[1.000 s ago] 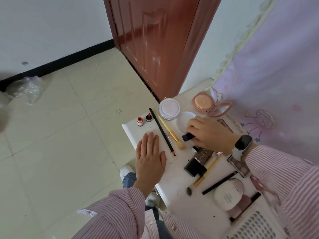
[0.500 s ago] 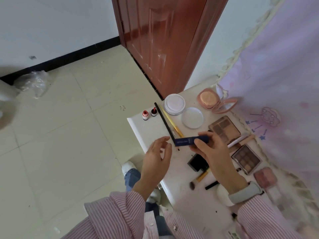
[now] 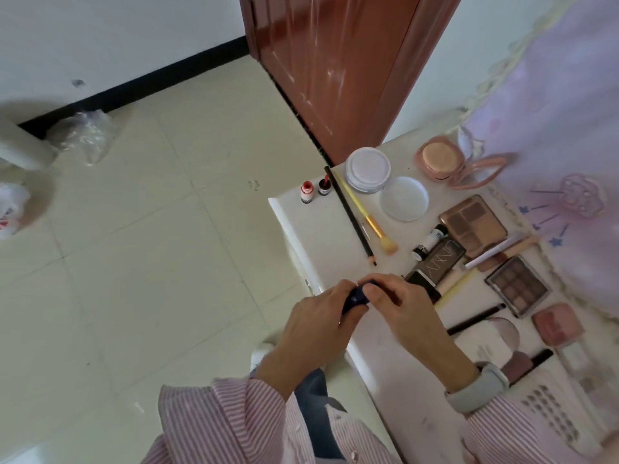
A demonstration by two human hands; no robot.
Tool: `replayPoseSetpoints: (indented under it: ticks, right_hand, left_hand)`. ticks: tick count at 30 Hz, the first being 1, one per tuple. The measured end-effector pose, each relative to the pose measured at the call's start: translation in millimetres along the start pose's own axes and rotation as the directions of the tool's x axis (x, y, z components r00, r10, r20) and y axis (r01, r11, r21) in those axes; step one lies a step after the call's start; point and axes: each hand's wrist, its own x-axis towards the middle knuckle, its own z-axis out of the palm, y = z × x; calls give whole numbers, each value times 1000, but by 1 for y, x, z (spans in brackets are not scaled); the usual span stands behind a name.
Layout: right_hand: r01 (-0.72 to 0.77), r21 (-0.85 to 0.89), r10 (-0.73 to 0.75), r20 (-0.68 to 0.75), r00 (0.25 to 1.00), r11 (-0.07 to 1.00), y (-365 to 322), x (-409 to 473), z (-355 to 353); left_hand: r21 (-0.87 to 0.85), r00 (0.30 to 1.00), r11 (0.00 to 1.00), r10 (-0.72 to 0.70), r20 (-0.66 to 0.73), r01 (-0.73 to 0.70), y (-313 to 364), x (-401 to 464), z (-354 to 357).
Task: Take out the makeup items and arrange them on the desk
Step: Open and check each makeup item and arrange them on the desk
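White desk [image 3: 321, 236], palettes [image 3: 473, 226], brushes (blurry) [image 3: 368, 219], pencil [image 3: 350, 214]

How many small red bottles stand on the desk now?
2. Both stand upright at the far left corner of the desk: the lighter red bottle on the left, the darker red bottle right beside it. None seems hidden.

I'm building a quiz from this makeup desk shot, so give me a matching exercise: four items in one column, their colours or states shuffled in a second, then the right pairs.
Column one:
1. Long pencil
2. Small brush beside the pencil
3. Round compact at the far edge of the desk
4. Dark blue tube

Column two:
A. Held in both hands, left hand and right hand
B. Pink, lying open
C. Black, lying flat
D. Yellow handle, lying flat

Pairs: 1-C, 2-D, 3-B, 4-A
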Motion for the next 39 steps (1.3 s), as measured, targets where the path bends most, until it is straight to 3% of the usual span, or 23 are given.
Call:
replayPoseSetpoints:
  ticks: [4, 7, 9, 11, 13, 15, 17, 19, 22, 25, 29, 32, 39]
  right_hand:
    - [12, -8, -12, -37, 999, 1000, 2, -9, 1]
    - [12, 63, -8, -59, 998, 998, 3, -15, -3]
    - [-16, 187, 52, -189, 980, 982, 4, -15, -7]
    - [-26, 506, 193, -280, 940, 862, 6, -14, -10]
    - [-6, 796, 293, -215, 932, 605, 4, -10, -8]
    - [-10, 897, 282, -129, 951, 443, 4, -7, -2]
    - [-26, 897, 210, -75, 975, 441, 4, -3, 8]
    - [-10, 798, 176, -121, 977, 603, 4, 2, 18]
    - [70, 470, 95, -319, 943, 880, -2, 21, 29]
    - [135, 108, -77, -424, 902, 985, -6, 46, 29]
    - [227, -259, -310, -349, 884, 939, -7, 77, 21]
    - [220, -475, -362, -233, 902, 852, -6, 99, 11]
    - [314, -529, -407, -66, 911, 789, -10, 121, 5]
  left_hand:
    - [-8, 999, 1000, 14, 52, -13, -4, -1, -1]
    - [-140, 992, 989, -30, 126, 47, -11, -5, -3]
    - [-291, 989, 951, -73, 126, 107, -18, -6, -8]
    - [-484, 987, 861, -139, 78, 160, -27, -2, -17]
    - [-625, 984, 768, -179, 6, 143, -33, 5, -26]
    - [-718, 981, 690, -188, -52, 94, -34, 13, -31]
    - [-753, 981, 655, -181, -72, 65, -33, 22, -35]
    - [-725, 984, 688, -151, -94, 37, -33, 33, -36]
    - [-611, 969, 791, -170, -181, 25, -36, 54, -33]
    - [-551, 918, 832, -267, -293, 66, -37, 68, -28]
    - [-468, 839, 883, -281, -467, 35, -41, 76, -16]
    - [-401, 794, 915, -277, -541, 47, -44, 80, -8]
    - [-352, 750, 934, -276, -601, 61, -48, 82, 6]
